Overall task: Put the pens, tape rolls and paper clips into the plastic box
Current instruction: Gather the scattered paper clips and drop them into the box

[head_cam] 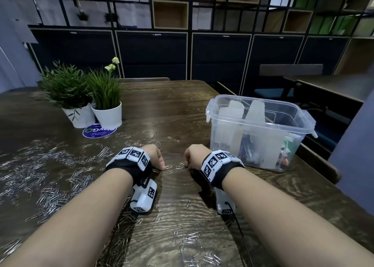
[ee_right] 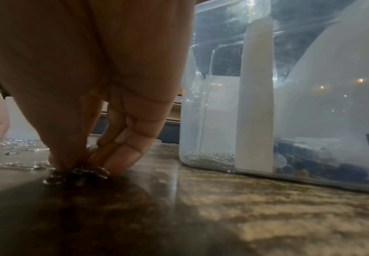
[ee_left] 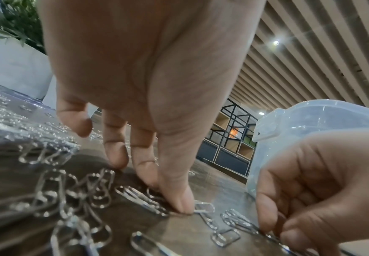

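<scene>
Paper clips (head_cam: 60, 165) litter the dark wooden desk (head_cam: 182, 109); the plastic box (head_cam: 261, 137) stands right. The left hand (head_cam: 155, 155) presses clips with straight fingers, the right hand (head_cam: 192, 155) pinches some. 2 potted plants (head_cam: 89, 96) face black grid shelving (head_cam: 182, 13).

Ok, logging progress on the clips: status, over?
Left hand fingertips pressing clips on table. Right hand pinching a few clips. Box open at right, path clear; many clips still loose.
</scene>
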Demonstrator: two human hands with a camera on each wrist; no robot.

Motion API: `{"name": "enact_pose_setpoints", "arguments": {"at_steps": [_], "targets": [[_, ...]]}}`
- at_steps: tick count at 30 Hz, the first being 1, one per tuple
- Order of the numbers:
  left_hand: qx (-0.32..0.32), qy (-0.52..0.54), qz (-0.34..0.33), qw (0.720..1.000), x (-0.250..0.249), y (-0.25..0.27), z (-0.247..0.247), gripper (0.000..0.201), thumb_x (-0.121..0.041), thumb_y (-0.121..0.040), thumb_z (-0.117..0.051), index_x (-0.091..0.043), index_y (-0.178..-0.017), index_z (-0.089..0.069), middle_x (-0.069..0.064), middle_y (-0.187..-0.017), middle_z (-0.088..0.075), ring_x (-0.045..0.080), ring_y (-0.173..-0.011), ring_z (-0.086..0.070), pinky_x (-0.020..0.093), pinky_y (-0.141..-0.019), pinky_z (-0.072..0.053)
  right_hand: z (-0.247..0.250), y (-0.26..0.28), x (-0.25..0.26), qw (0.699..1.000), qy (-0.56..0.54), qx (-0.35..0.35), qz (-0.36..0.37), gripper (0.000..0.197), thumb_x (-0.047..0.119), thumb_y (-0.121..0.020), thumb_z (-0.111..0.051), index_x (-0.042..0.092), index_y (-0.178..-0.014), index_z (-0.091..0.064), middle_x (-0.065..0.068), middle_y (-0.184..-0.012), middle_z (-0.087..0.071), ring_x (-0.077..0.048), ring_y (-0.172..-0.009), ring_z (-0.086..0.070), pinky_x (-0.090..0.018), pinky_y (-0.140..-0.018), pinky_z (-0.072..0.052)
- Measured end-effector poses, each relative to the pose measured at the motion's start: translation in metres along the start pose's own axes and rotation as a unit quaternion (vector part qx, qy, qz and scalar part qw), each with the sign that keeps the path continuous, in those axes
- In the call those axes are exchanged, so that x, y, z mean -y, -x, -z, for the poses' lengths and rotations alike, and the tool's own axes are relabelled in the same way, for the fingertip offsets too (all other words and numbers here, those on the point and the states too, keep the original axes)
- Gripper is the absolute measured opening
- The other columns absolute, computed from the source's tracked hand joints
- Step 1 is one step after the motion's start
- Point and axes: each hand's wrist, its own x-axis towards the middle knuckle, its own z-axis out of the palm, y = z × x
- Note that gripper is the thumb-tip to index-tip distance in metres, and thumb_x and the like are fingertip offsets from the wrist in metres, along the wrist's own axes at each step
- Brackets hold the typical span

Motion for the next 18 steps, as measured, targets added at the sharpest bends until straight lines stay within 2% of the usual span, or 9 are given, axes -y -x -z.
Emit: {"name": "enact_pose_setpoints", "arguments": {"at_steps": [1,2,5,9,11,13,15,16,18], "targets": [[0.003,-0.009,0.001,1.0,-0.002,0.001,0.0,0.022,-0.023,-0.079,-0.077,-0.008,-0.095,-0.074,-0.006,-0.068,-0.063,0.007,-0.066,-0.056,0.019,-0.066,-0.046,-0.001,-0.001,0.001,1.0,0.002,0.001,-0.006,0.015,0.012,-0.089,-0.059,0.012,-0.075,-0.062,-0.003,-0.072,-0.062,-0.023,-0.07,-0.057,-0.024,-0.063,-0.044],[0.005,-0.022,0.003,1.0,-0.003,0.003,0.0,0.021,-0.025,-0.08,-0.076,-0.01,-0.096,-0.074,-0.004,-0.074,-0.064,0.009,-0.071,-0.058,0.021,-0.072,-0.048,-0.001,-0.001,0.001,1.0,0.004,0.007,-0.012,0.014,0.014,-0.089,-0.06,0.008,-0.078,-0.064,-0.004,-0.075,-0.065,-0.024,-0.073,-0.06,-0.026,-0.067,-0.049],[0.002,-0.053,-0.003,0.999,-0.007,0.005,-0.001,0.019,-0.027,-0.083,-0.073,-0.012,-0.095,-0.074,-0.001,-0.085,-0.066,0.012,-0.082,-0.06,0.027,-0.085,-0.048,0.002,0.003,-0.003,0.999,-0.009,0.02,-0.023,0.018,0.019,-0.089,-0.063,0.005,-0.093,-0.072,-0.011,-0.095,-0.072,-0.029,-0.091,-0.068,-0.037,-0.084,-0.056],[-0.045,-0.048,-0.013,0.998,-0.011,0.008,-0.003,0.006,-0.021,-0.084,-0.072,-0.015,-0.083,-0.071,0.0,-0.085,-0.068,0.015,-0.084,-0.062,0.026,-0.083,-0.048,0.005,0.019,-0.007,1.0,0.001,0.024,-0.01,0.022,0.017,-0.088,-0.062,0.001,-0.098,-0.073,-0.014,-0.103,-0.072,-0.032,-0.097,-0.067,-0.038,-0.086,-0.056],[-0.083,-0.031,-0.015,0.996,-0.014,0.01,-0.002,0.011,-0.02,-0.083,-0.071,-0.021,-0.073,-0.068,-0.003,-0.081,-0.069,0.015,-0.082,-0.063,0.025,-0.078,-0.049,0.007,0.029,-0.011,1.0,-0.002,0.016,0.002,0.019,0.017,-0.087,-0.064,0.002,-0.094,-0.074,-0.013,-0.098,-0.073,-0.031,-0.094,-0.068,-0.037,-0.084,-0.057],[-0.127,-0.024,-0.017,0.991,-0.02,0.013,0.004,0.018,-0.025,-0.085,-0.067,-0.023,-0.067,-0.064,-0.013,-0.073,-0.064,0.012,-0.081,-0.061,0.027,-0.082,-0.048,0.016,0.04,-0.014,0.999,-0.03,0.005,0.017,0.012,0.016,-0.085,-0.069,0.008,-0.089,-0.076,-0.007,-0.094,-0.075,-0.024,-0.09,-0.069,-0.033,-0.083,-0.057],[-0.182,-0.024,-0.019,0.983,-0.029,0.018,0.013,0.023,-0.033,-0.087,-0.062,-0.026,-0.065,-0.059,-0.022,-0.069,-0.055,0.012,-0.085,-0.055,0.036,-0.092,-0.042,0.036,0.051,-0.014,0.995,-0.08,-0.038,0.045,0.009,0.013,-0.086,-0.071,0.01,-0.091,-0.076,-0.003,-0.096,-0.074,-0.015,-0.086,-0.068,-0.018,-0.077,-0.055],[-0.205,-0.022,-0.021,0.978,-0.035,0.021,0.018,0.024,-0.035,-0.088,-0.06,-0.026,-0.066,-0.057,-0.022,-0.069,-0.053,0.012,-0.086,-0.053,0.039,-0.094,-0.038,0.05,0.056,-0.013,0.989,-0.111,-0.073,0.059,0.009,0.01,-0.086,-0.07,0.008,-0.093,-0.076,-0.002,-0.096,-0.074,-0.012,-0.083,-0.065,-0.008,-0.07,-0.05],[-0.238,-0.002,-0.035,0.971,-0.047,0.024,0.026,0.023,-0.037,-0.089,-0.058,-0.028,-0.068,-0.058,-0.019,-0.074,-0.059,0.014,-0.09,-0.055,0.042,-0.094,-0.036,0.084,0.064,-0.012,0.972,-0.166,-0.147,0.077,0.009,0.008,-0.087,-0.069,0.007,-0.094,-0.074,0.001,-0.089,-0.071,-0.007,-0.077,-0.062,-0.005,-0.064,-0.045]]}}
